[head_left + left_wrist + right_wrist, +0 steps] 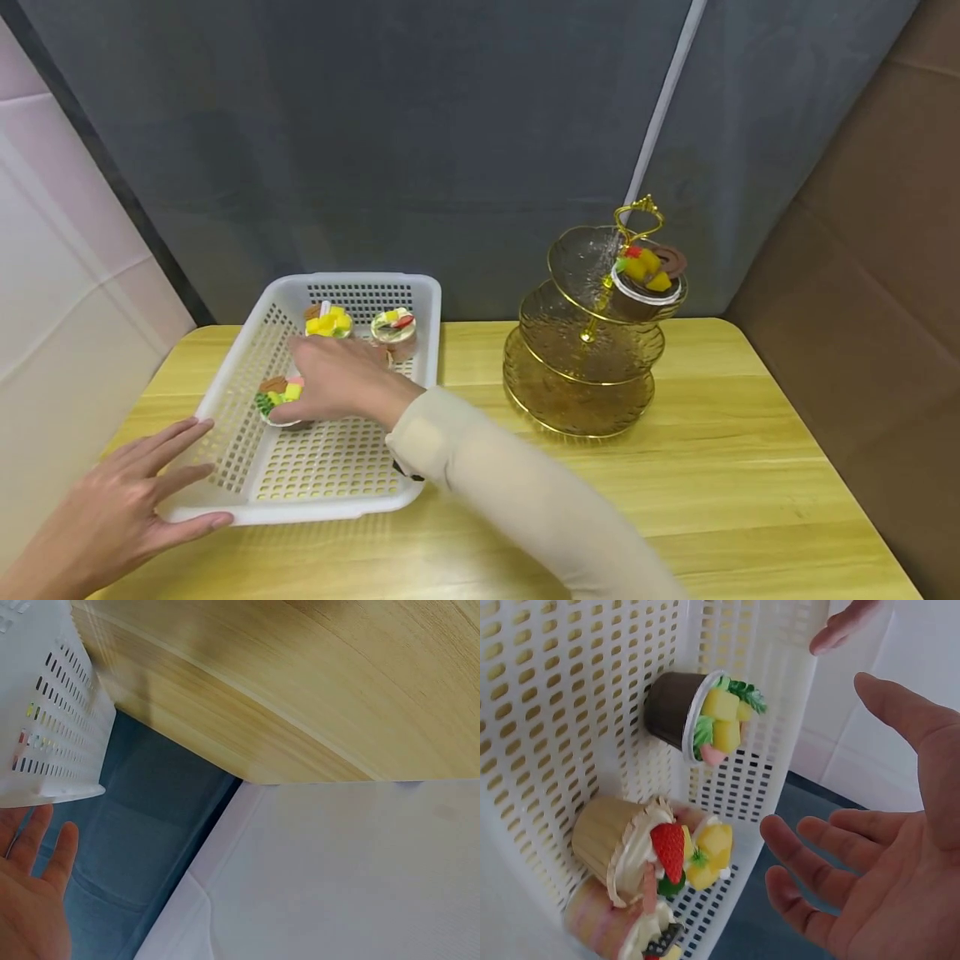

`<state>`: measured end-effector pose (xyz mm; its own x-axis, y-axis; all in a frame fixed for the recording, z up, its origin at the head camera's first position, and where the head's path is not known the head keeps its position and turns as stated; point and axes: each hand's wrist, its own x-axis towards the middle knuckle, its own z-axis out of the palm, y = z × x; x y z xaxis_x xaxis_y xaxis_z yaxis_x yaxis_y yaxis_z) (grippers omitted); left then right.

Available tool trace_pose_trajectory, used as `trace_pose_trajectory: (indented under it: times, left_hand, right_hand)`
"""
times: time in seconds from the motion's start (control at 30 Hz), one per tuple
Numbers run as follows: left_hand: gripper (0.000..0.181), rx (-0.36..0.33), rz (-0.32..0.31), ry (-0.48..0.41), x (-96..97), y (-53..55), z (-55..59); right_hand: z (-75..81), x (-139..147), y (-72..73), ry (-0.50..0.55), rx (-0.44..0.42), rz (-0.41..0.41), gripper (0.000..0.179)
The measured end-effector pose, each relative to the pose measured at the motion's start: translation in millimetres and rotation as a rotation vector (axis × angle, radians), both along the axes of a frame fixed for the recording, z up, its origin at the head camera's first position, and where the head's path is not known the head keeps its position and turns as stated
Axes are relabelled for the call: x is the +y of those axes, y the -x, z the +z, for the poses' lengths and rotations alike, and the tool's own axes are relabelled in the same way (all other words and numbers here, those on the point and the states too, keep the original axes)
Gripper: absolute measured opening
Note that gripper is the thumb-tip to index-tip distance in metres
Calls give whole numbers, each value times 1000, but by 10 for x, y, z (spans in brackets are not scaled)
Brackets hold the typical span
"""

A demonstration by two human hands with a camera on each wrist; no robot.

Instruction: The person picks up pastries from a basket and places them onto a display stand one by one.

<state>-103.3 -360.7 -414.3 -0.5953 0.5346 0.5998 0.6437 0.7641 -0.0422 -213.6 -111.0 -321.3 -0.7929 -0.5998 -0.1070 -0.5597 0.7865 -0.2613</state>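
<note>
My right hand [337, 379] reaches over a white perforated plastic basket [300, 510]. In the right wrist view its thumb and fingers [821, 874] are spread apart with nothing between them. Nearest is a toy dessert cup, dark brown [673, 709], topped with yellow cubes and green leaves. Below it in that view lie a tan cupcake with a strawberry [604, 836], a dessert with yellow fruit [714, 844], and a pink-striped cake [592, 915]. My left hand [123, 496], fingers spread, is at the basket's front left corner, fingertips right at the rim.
A three-tier glass stand with gold rims [577, 408] stands right of the basket on the wooden table [720, 500]. On its top tier sits a brown dessert cup with fruit [647, 279]. A grey curtain [450, 150] hangs behind, with white and brown cloth at the sides.
</note>
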Motion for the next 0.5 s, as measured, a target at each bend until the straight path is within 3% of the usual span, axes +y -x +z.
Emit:
trace_pose_trajectory:
  times: [0.2, 0.5]
  left_hand:
    - [75, -20, 16, -2, 6, -5, 16]
    - [74, -7, -4, -16, 16, -3, 5]
  right_hand:
    - [-76, -89, 14, 13, -7, -10, 79]
    - [-228, -145, 92, 44, -64, -55, 88]
